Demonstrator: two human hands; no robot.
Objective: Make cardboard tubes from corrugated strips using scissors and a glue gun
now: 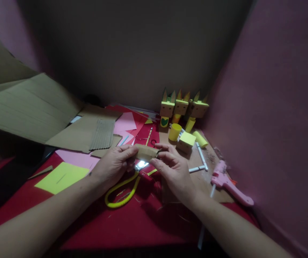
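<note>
On the red cloth-covered table [132, 222], mid-frame, we hold a small brown cardboard piece [146, 152], looks like a folded or rolled strip, matte kraft surface. Left hand [115, 165] pinches its left end between thumb and fingers. Right hand [173, 169] grips the right end, thumb under, fingers curled over the top. The piece is raised just above the cloth, between both hands.

Directly below it: yellow-handled scissors [121, 191], loop handle lying flat on the cloth, blades partly hidden under the hands. A shiny spot shows beneath the cardboard; we can't tell what it is.

Right side: pink glue gun [229, 182] lying on a brown cardboard sheet [197, 179], with white glue sticks [201, 156] near it. Just beyond the right hand, a yellow-topped cardboard cube [186, 141] and yellow paper tubes [174, 132].

Back by the wall: three boxy cardboard figures [182, 105], yellow tops, pointed ears, standing upright on yellow tube bodies.

Left side: flat yellow-green paper square [62, 177], pink paper sheets [124, 123], a ribbed corrugated cardboard piece [103, 134], and a large plain cardboard panel [27, 107] leaning up. Pink-mauve walls, dim light.
</note>
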